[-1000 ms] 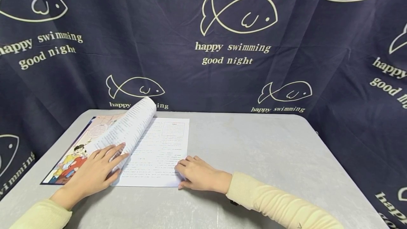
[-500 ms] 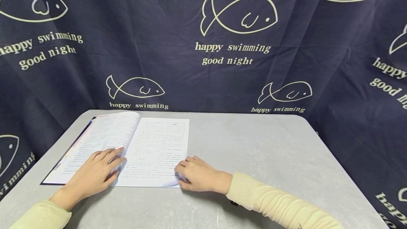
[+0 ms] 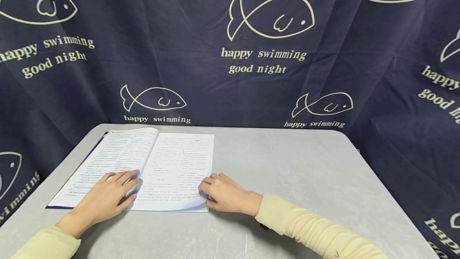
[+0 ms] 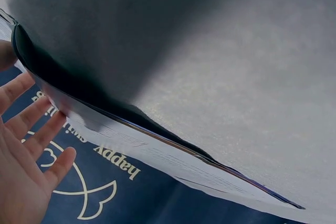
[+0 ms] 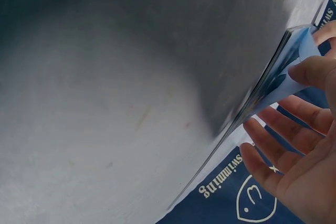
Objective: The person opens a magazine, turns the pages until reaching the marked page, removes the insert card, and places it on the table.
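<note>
An open magazine point(image 3: 169, 167) with printed text lies on the left part of the table. My left hand point(image 3: 108, 193) rests on its left page point(image 3: 125, 147) near the fold, fingers spread and mostly straight; in the left wrist view that hand point(image 4: 31, 145) touches the pages beside the spine. At the lower right corner my right hand point(image 3: 228, 195) pinches a page point(image 3: 195, 201), which curls up a little. Seen from the right wrist, the thumb lies under the lifted page point(image 5: 302, 51), and the other fingers are loosely extended.
A grey table point(image 3: 294, 179) extends to the right of the magazine. Behind it hangs a dark blue curtain point(image 3: 201, 23) with fish drawings and lettering. A dark magazine cover edge point(image 3: 57, 207) shows at the lower left.
A turned leaf has fallen flat onto the left side, covering the colourful picture page. The right hand has drawn the right page's lower corner upward. My left hand stays nearly still.
</note>
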Tool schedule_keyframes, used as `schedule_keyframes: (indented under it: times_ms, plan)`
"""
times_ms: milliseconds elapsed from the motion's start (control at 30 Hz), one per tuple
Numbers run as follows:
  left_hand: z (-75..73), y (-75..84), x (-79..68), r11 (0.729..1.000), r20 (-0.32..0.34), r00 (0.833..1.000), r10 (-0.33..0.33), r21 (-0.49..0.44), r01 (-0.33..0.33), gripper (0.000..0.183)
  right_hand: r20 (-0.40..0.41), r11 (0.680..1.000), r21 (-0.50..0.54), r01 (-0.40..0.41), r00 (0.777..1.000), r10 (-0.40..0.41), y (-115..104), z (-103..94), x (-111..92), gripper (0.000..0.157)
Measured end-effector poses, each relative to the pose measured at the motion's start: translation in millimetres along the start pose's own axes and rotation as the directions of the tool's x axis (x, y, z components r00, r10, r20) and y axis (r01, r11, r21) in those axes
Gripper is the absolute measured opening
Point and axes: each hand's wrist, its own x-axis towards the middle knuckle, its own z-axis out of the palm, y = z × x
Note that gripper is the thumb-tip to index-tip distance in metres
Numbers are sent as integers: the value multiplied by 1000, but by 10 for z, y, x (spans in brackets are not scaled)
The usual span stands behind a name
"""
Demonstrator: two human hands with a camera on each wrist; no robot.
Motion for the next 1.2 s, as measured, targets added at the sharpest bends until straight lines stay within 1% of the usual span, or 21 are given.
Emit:
schedule_keyframes:
  times_ms: [233,367,667,933,1200]
  plan:
    - [-6,39,14,999,31,998,-47,-7,47,43,-42,1000,15,-16,999,17,51,25,30,24]
    - [-9,59,26,998,46,997,-56,-11,56,48,-76,1000,12,-15,997,16,79,35,47,21]
    - [8,75,35,997,87,994,-71,-18,73,59,-149,1000,-8,-13,989,12,120,24,94,18]
    - [-11,91,49,996,100,993,-71,-40,75,65,-191,999,9,-41,981,42,117,-8,126,19]
    - [-9,81,60,999,81,996,-37,-32,40,72,-226,998,33,-57,972,63,115,-36,151,18]
